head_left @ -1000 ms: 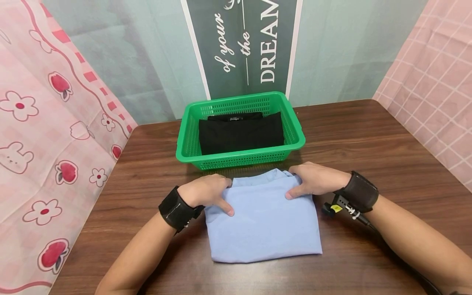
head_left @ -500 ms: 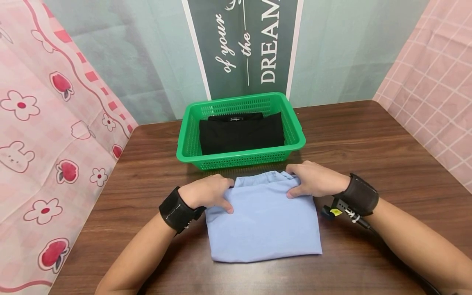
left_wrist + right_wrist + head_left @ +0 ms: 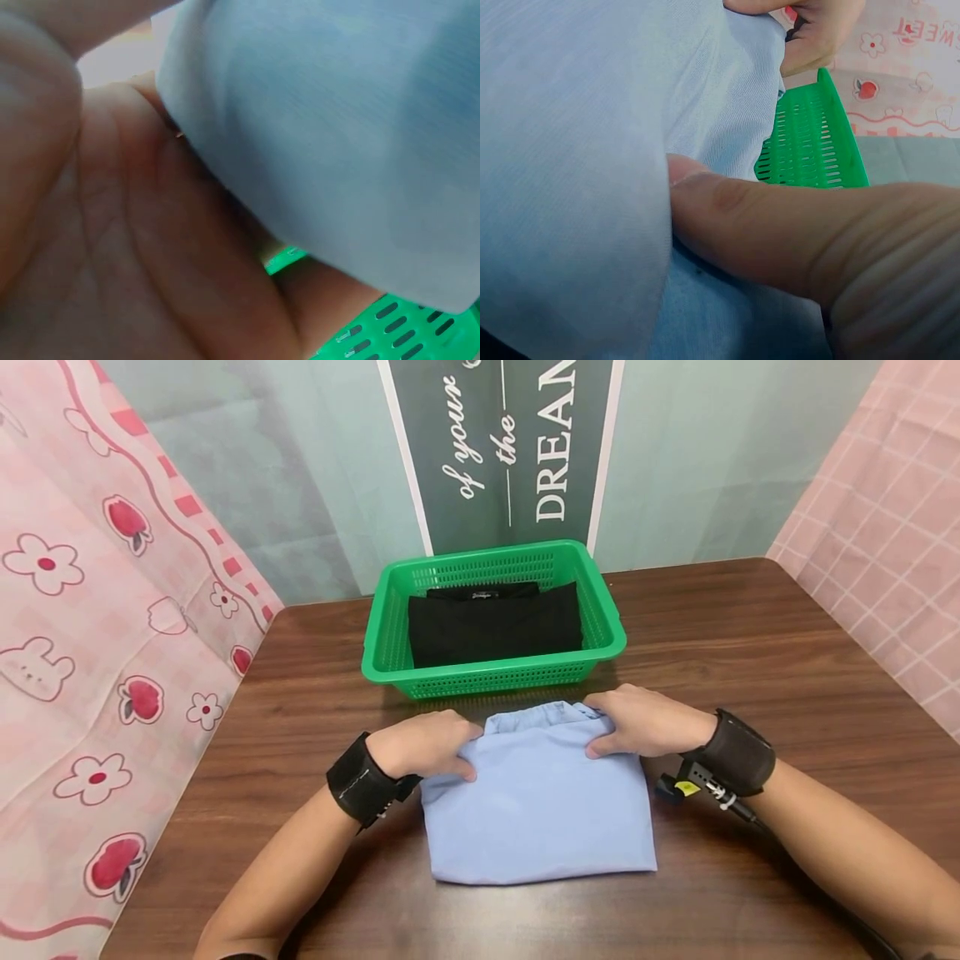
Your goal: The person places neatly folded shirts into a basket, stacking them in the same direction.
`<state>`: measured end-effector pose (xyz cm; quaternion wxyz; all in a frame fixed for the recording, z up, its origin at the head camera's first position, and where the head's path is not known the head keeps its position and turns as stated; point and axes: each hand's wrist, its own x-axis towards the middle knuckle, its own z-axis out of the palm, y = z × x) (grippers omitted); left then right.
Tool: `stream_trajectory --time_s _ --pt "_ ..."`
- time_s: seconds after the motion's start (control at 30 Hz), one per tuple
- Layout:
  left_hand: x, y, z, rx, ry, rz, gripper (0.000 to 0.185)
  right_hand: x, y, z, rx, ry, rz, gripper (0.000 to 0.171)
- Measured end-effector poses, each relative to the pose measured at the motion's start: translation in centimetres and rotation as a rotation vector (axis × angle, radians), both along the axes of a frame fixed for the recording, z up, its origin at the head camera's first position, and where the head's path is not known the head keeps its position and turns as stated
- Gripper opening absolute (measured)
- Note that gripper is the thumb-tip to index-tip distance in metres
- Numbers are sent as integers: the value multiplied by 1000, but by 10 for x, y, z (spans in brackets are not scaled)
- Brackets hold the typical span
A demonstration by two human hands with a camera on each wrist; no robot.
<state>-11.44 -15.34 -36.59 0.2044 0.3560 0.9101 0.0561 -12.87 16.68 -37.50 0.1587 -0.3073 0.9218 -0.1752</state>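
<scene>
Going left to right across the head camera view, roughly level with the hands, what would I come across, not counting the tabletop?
Pink flowered sheet, black left wristband, left hand, folded light blue cloth, right hand, dark right wristband, pink grid-patterned sheet.

Brown wood-grain table [image 3: 750,652] — green basket [image 3: 502,679], behind — folded light-blue garment [image 3: 540,814], front

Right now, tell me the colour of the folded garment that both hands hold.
Plain light blue; the folded garment shows best in the head view.
</scene>
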Motion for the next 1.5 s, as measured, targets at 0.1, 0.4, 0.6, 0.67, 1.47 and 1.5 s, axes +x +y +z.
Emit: stream_trajectory --time_s 0.1,0.4,0.6,0.67,1.47,1.5 --pt "0 0 1 2 1 -5 26 0 0 0 0 6 4 50" --pt "-5 -4 0 65 5 -50 20 1 1 0 2 11 13 51" --pt "-6 -6 0 103 4 -76 20 1 2 2 -5 36 31 45" --pt "-6 -6 0 108 -3 -78 20 1 2 3 -14 41 37 41" --pt "-3 -7 6 75 -43 -61 18 -1 4 -4 -167 -39 127 31" --pt "-3 -7 7 75 -43 -58 17 -2 4 -4 -172 -49 128 35"
